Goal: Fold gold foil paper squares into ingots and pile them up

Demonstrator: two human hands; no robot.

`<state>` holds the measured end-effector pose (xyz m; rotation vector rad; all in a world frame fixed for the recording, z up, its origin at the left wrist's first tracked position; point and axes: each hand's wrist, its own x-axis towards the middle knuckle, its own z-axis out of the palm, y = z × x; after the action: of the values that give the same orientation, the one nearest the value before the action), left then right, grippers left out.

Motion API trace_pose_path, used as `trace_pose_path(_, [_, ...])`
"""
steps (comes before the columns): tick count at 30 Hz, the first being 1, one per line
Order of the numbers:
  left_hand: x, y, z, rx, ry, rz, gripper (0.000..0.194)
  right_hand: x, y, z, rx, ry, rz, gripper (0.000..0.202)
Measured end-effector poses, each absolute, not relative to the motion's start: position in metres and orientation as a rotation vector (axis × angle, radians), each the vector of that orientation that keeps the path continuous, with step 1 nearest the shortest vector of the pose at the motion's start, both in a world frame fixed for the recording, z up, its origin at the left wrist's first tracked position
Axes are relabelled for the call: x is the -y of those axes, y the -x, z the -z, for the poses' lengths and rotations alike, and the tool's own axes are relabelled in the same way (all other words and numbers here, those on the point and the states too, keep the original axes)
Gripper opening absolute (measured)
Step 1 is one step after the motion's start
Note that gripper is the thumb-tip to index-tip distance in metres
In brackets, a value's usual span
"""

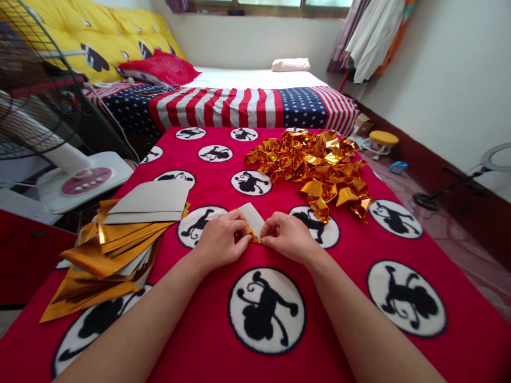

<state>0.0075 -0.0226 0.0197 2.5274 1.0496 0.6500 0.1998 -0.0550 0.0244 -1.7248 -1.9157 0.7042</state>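
Observation:
Between my two hands lies a small sheet of gold foil paper, its pale back showing and a gold edge folded over at the near side. My left hand pinches the left part of that fold. With thumb and fingers together, my right hand grips the paper's right side. A loose stack of gold foil paper sheets sits left of my left hand, some with the pale side up. Beyond my right hand is a heap of folded gold foil pieces.
A red cloth with round monkey prints covers the table. At the left stands a fan with a white base. Past the far edge is a bed with a flag-patterned cover. A yellow stool stands on the floor at right.

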Motion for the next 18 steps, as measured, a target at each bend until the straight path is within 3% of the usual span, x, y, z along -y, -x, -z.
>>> trace_pose_path(18, [0.0240, -0.0112, -0.0202, -1.165, -2.466, -0.591, 0.013, 0.0563, -0.1993, -0.0283, 1.990, 1.733, -0.718, 0.007])
